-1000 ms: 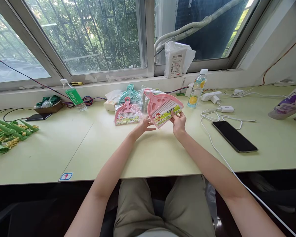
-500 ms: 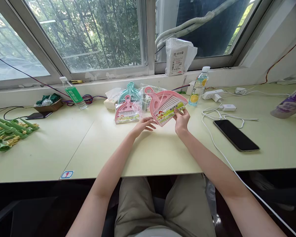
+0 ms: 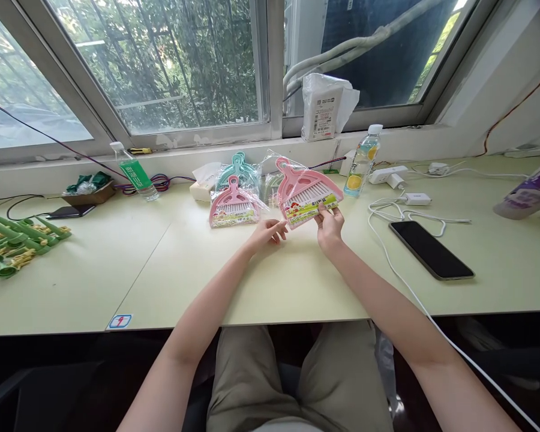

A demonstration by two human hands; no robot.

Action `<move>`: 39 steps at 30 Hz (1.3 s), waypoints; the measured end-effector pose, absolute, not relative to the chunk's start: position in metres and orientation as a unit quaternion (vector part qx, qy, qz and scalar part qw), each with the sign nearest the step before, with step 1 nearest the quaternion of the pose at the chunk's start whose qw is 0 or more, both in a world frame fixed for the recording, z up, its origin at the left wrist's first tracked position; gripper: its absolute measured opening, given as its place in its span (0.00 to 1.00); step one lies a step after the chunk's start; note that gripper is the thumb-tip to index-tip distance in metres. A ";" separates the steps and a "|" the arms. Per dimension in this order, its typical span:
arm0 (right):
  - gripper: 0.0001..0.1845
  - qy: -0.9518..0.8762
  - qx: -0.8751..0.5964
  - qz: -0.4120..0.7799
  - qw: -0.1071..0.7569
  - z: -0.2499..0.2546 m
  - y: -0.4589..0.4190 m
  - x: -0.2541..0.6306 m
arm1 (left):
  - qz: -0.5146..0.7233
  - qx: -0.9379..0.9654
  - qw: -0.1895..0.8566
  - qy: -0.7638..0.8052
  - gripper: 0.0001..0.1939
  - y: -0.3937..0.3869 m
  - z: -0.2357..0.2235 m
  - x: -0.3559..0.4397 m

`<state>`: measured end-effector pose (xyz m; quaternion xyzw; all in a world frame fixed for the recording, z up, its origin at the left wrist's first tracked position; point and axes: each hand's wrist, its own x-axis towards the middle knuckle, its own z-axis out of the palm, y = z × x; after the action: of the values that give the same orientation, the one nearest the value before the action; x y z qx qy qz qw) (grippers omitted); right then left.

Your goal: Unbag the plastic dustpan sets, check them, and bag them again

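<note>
A pink dustpan and brush set in a clear plastic bag, with a printed label across the bristles, is tilted up above the table. My right hand grips its lower right edge, thumb over the label. At the lower left corner of the same set, my left hand has its fingers drawn together against the bag's edge. Just left of it stands another bagged pink dustpan and brush set, in front of a teal one. Part of a further bagged set shows behind the held one.
A tissue pack sits behind the sets. An orange-labelled bottle, white cables and a black phone lie rightward. Leftward are a green-labelled bottle, a small box and green plastic parts. The table's front edge is near my lap.
My left hand has moved slightly right, and its spread fingers have closed at the set's lower left corner. The held set has shifted slightly right; its clear bag shows more plainly.
</note>
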<state>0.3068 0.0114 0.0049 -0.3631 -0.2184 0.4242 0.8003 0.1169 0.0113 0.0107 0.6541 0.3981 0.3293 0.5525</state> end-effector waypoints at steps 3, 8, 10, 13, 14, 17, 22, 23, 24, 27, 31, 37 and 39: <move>0.24 -0.212 -0.362 0.436 0.797 0.006 0.011 0.306 | 0.354 0.645 0.544 0.403 0.23 0.010 0.009 0.123; 0.21 -0.184 -0.380 0.440 0.793 0.008 0.011 0.308 | 0.396 0.632 0.549 0.377 0.22 0.005 0.015 0.128; 0.20 -0.154 -0.363 0.447 0.803 0.009 0.010 0.308 | 0.395 0.637 0.565 0.344 0.21 0.002 0.019 0.128; 0.19 -0.136 -0.338 0.462 0.809 0.011 0.009 0.307 | 0.368 0.642 0.600 0.303 0.20 -0.001 0.023 0.127; 0.19 -0.137 -0.334 0.466 0.808 0.011 0.008 0.307 | 0.368 0.641 0.603 0.301 0.19 -0.002 0.023 0.126; 0.17 -0.131 -0.343 0.471 0.802 0.012 0.007 0.305 | 0.414 0.625 0.577 0.324 0.19 0.001 0.023 0.124; 0.15 -0.108 -0.368 0.473 0.794 0.011 0.008 0.308 | 0.483 0.591 0.534 0.364 0.19 0.010 0.021 0.118; 0.15 -0.110 -0.367 0.476 0.792 0.011 0.008 0.309 | 0.484 0.589 0.531 0.370 0.19 0.011 0.021 0.117; 0.15 -0.114 -0.365 0.479 0.790 0.010 0.008 0.310 | 0.483 0.588 0.528 0.377 0.19 0.013 0.020 0.115; 0.16 -0.125 -0.357 0.496 0.781 0.010 0.009 0.311 | 0.495 0.570 0.522 0.396 0.19 0.017 0.021 0.110; 0.17 -0.129 -0.350 0.517 0.770 0.009 0.009 0.311 | 0.506 0.555 0.513 0.416 0.19 0.023 0.022 0.101; 0.17 -0.144 -0.347 0.521 0.766 0.010 0.013 0.317 | 0.550 0.517 0.494 0.431 0.17 0.038 0.024 0.079; 0.16 -0.146 -0.351 0.526 0.761 0.011 0.015 0.320 | 0.579 0.484 0.485 0.442 0.15 0.043 0.023 0.070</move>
<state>0.3196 0.0150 0.0108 -0.3513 -0.1456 0.5260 0.7607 0.0701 0.0434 0.0233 0.4837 0.4417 0.5794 0.4850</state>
